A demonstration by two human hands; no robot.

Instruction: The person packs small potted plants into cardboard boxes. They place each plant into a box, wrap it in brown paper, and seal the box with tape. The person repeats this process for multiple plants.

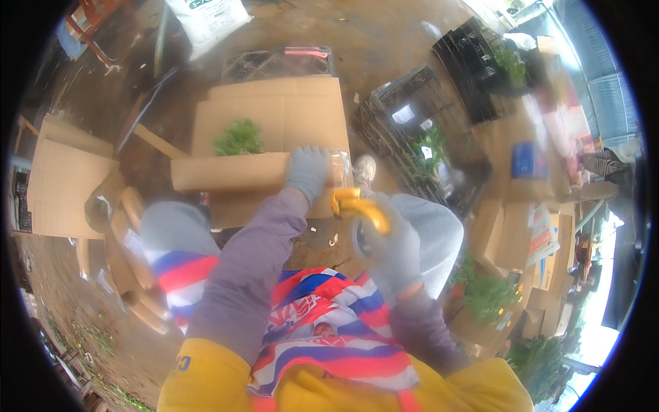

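Observation:
A cardboard box (226, 172) stands before me with a long front flap folded over and a wide back flap (295, 103) spread behind. Leafy green plants (239, 137) show in the gap between the flaps. My left hand (308, 172), in a grey glove, lies flat on the right part of the front flap, its fingers stretched toward the far edge. Clear tape shows at that flap's right end. My right hand (392, 250), also gloved and a little blurred, is closed round a yellow tape dispenser (364, 208), held just right of the box near my knee.
Black plastic crates (398, 103) with some greens stand to the right, and another crate (247, 65) lies behind the box. An open carton (65, 178) is at the left. More cartons (511, 233) and plants (491, 299) crowd the right. A white sack (209, 24) lies far back.

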